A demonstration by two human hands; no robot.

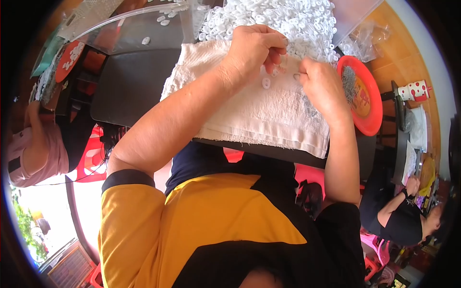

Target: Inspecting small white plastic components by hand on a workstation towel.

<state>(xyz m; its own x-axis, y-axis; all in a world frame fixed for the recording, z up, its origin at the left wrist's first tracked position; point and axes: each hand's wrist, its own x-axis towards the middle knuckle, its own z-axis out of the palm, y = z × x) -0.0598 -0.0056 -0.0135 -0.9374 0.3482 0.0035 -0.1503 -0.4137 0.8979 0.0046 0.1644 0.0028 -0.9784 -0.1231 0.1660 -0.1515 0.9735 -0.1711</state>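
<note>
A cream towel (254, 113) lies folded over the near part of the dark table. Above its far half, my left hand (257, 50) is closed in a pinch, and what its fingertips hold is too small to make out. To its right, my right hand (322, 85) is also closed, thumb against forefinger, with a thin grey bit showing at the tips that I cannot name. A small white oval piece with a hole (266, 83) rests on the towel between the hands. Just beyond the hands spreads a large heap of similar white plastic pieces (288, 21).
Right of the towel, a red plate (373, 105) holds a pile of thin grey metal pieces (349, 84). A clear plastic bin (139, 30) stands at the far left. A clear bag (367, 38) lies beyond the plate. Two other people sit at the left and right edges.
</note>
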